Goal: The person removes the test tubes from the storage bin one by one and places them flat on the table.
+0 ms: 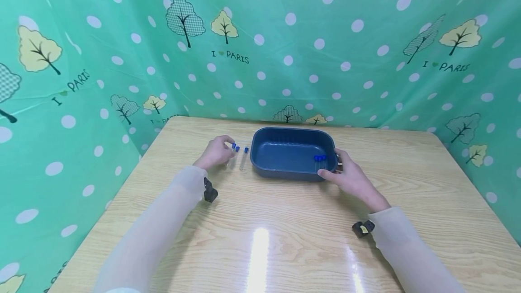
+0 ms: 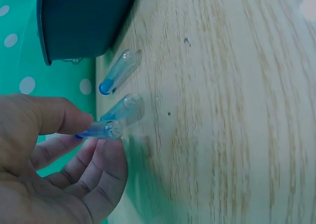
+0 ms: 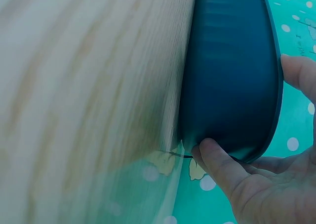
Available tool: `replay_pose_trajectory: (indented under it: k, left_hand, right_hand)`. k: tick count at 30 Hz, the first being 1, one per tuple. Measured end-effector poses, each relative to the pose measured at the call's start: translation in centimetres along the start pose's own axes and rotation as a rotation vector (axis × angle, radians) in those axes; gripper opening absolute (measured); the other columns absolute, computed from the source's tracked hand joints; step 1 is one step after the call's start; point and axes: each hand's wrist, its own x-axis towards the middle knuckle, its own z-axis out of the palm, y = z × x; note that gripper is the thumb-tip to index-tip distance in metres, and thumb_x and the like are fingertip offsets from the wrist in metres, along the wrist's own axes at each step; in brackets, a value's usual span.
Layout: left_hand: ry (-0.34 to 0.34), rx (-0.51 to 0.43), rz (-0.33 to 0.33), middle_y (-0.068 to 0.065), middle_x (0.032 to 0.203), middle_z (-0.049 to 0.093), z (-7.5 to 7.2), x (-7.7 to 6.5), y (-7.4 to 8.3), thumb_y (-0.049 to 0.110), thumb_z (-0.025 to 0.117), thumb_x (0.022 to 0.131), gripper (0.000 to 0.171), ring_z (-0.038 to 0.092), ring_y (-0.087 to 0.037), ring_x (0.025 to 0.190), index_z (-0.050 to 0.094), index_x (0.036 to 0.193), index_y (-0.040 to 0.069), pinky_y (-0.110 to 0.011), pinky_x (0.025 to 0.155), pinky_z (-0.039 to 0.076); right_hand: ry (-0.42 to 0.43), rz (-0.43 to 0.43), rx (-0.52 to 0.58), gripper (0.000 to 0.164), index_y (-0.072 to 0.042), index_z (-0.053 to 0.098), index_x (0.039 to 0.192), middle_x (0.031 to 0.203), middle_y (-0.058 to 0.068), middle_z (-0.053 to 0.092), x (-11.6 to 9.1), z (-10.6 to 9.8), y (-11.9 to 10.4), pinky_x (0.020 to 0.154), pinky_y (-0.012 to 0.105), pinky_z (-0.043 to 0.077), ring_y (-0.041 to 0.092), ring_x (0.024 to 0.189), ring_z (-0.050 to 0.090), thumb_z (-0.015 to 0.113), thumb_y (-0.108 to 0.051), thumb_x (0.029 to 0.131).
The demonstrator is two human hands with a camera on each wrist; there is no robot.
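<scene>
Nearest: pale sleeves point(image 1: 150, 229) on both forearms, blk. cam point(image 1: 210, 191) at each wrist. Bench point(image 1: 301, 220) = light wood grain, glare streaks up front.

R hand point(image 1: 352, 177): at R end of bin, thumb on the rim, other fingers vs. outer wall, i.e. gripping it; prob. just steadying.

L hand point(image 1: 215, 152): out to L of bin. Fingers bent in, pinching one clear tube point(image 2: 101, 129) betw. thumb & fingertips; blue cap end mostly hidden by thumb. Can't tell if it's fully off bench.

Right next to it, 2nd tube point(image 2: 121, 108), lying on bench; 3rd tube point(image 2: 119, 70) lies a bit apart, betw. that one & bin. Both w/ blue caps.

Bin point(image 1: 293, 175): dk. blue, rounded corners, flat on bench. Inside, near R end, three capped tubes point(image 1: 319, 158) side by side.

Step in hand (my read): picking up tubes w/ L for the bin; approx. half of the visible six are in. Next move likely calls for lifting straight up w/out nudging the neighbour, then R over the rim & down by the other three; R hand to stop bin sliding.

Far: green curtain point(image 1: 285, 58), dots + trees, behind bench.
</scene>
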Motion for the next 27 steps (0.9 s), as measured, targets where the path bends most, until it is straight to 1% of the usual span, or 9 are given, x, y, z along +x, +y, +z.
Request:
replay_pose_trajectory:
  k: [3,5,8,10,13,18,27]
  left_hand:
    - [-0.009,0.002,-0.007,-0.014,0.107,0.061,0.0,0.1,-0.2,0.01,0.059,0.087,0.05,0.063,-0.02,0.075,0.046,0.135,0.005,-0.038,0.079,0.048]
    - [-0.015,-0.002,-0.01,-0.013,0.103,0.061,0.0,0.2,-0.3,0.009,0.058,0.087,0.05,0.062,-0.019,0.071,0.045,0.136,0.004,-0.036,0.075,0.049]
    - [-0.028,-0.028,-0.025,-0.011,0.087,0.062,0.1,0.4,-0.4,0.007,0.056,0.087,0.052,0.059,-0.019,0.06,0.043,0.137,0.004,-0.032,0.064,0.048]
    - [-0.038,-0.042,-0.036,-0.009,0.074,0.06,0.1,0.5,-0.5,0.006,0.055,0.087,0.052,0.055,-0.019,0.054,0.042,0.137,0.004,-0.029,0.055,0.045]
    - [-0.047,-0.05,-0.048,-0.005,0.061,0.054,0.2,0.7,-0.5,0.005,0.055,0.087,0.052,0.05,-0.018,0.049,0.042,0.137,0.003,-0.027,0.049,0.04]
    - [-0.037,-0.032,-0.053,-0.002,0.057,0.051,0.2,1.0,-0.7,0.003,0.055,0.084,0.051,0.047,-0.015,0.047,0.045,0.134,0.002,-0.026,0.048,0.039]
    - [-0.035,-0.019,-0.06,-0.004,0.06,0.055,0.2,1.2,-1.1,0.006,0.058,0.084,0.051,0.052,-0.016,0.051,0.045,0.134,0.0,-0.028,0.054,0.044]
  right_hand:
    - [-0.002,-0.003,0.0,0.091,-0.007,0.017,0.151,0.148,0.025,0.031,0.0,0.0,0.0,0.096,0.057,0.04,0.046,0.124,0.045,0.068,-0.046,0.085]
    - [-0.003,-0.005,0.001,0.091,-0.007,0.017,0.151,0.148,0.024,0.031,0.0,0.0,0.1,0.096,0.057,0.04,0.046,0.124,0.044,0.067,-0.046,0.085]
    - [-0.002,-0.003,0.003,0.092,-0.008,0.017,0.151,0.148,0.024,0.031,0.1,0.0,0.1,0.096,0.058,0.04,0.046,0.124,0.044,0.067,-0.047,0.085]
    - [-0.002,-0.002,0.003,0.093,-0.008,0.017,0.151,0.148,0.024,0.031,0.1,0.0,0.1,0.096,0.058,0.04,0.046,0.125,0.044,0.067,-0.049,0.084]
    - [-0.005,-0.001,0.001,0.093,-0.008,0.017,0.151,0.148,0.024,0.031,0.0,0.0,0.0,0.096,0.058,0.04,0.046,0.125,0.044,0.067,-0.049,0.084]
    - [-0.005,-0.003,0.005,0.09,-0.007,0.017,0.151,0.148,0.025,0.031,0.0,0.0,0.0,0.096,0.058,0.04,0.046,0.125,0.044,0.068,-0.044,0.086]
    - [-0.002,-0.003,-0.002,0.091,-0.007,0.016,0.151,0.148,0.025,0.031,0.1,0.0,0.1,0.096,0.057,0.041,0.046,0.125,0.044,0.068,-0.044,0.086]
